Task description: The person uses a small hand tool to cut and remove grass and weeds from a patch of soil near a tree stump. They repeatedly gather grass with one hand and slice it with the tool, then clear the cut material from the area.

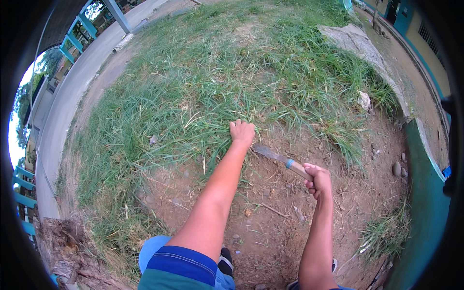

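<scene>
My left hand (242, 131) reaches forward, its fingers curled into a clump of long green grass (217, 135) where the grass meets bare soil. The fingertips are partly hidden among the blades. In my right hand (319, 178) is the wooden handle of a flat-bladed hand tool (300, 169), with a blue band where handle and metal join. Its dull metal blade (267, 150) points left, low over the soil, with the tip close to my left wrist. Whether the tip touches the roots I cannot tell.
Bare brown soil (268, 232) with pebbles and dry stalks lies around my shoes. Pulled-looking grass (386, 232) sits by a green low wall (422, 181) on the right. A white rock (364, 100) is at the grass edge. A rough stump (67, 250) stands lower left.
</scene>
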A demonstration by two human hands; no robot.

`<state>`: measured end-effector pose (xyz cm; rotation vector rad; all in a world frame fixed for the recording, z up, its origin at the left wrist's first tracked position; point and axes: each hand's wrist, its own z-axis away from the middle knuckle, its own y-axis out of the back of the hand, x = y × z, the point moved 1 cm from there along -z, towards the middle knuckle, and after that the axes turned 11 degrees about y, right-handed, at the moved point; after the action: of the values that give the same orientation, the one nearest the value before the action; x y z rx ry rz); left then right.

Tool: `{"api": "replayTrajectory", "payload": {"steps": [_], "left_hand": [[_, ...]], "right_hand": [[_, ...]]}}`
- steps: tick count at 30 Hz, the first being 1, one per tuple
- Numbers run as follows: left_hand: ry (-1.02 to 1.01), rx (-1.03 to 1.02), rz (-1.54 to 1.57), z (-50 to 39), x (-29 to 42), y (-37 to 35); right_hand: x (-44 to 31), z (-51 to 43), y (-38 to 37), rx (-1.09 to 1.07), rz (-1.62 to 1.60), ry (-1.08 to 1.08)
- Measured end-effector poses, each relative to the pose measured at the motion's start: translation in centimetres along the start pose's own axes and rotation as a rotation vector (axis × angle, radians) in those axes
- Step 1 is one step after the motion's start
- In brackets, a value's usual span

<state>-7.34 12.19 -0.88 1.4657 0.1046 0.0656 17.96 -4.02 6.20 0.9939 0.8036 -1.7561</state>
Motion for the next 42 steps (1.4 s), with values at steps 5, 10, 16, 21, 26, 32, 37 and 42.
{"api": "replayTrajectory", "payload": {"steps": [5,10,16,21,26,32,37,42], "left_hand": [[0.088,-0.052,0.166,0.1,-5.3,2.0],[0.266,0.071,0.251,0.0,-15.2,6.9],[0.681,0.437,0.258,0.1,-29.8,15.9],[0.914,0.567,0.667,-0.1,-32.4,15.5],[1.024,0.49,0.69,-0.4,-34.5,11.1],[1.133,0.588,0.811,0.5,-36.8,9.4],[1.286,0.585,0.676,3.2,-39.0,8.2],[1.368,0.295,0.55,5.4,-36.1,7.7]], "right_hand": [[1.7,1.7,-10.5,-0.117,0.438,0.502],[-8.3,4.5,-16.5,-0.277,0.81,0.824],[-12.3,5.9,-29.3,-0.502,0.839,1.012],[-11.3,6.3,-37.9,-0.675,0.962,1.149],[-11.1,6.5,-42.4,-0.787,1.097,1.15],[-11.6,2.4,-43.7,-0.798,0.97,1.035],[-11.4,-0.4,-45.7,-0.898,0.879,1.161],[-11.9,-3.7,-44.2,-0.939,0.858,0.882]]}}
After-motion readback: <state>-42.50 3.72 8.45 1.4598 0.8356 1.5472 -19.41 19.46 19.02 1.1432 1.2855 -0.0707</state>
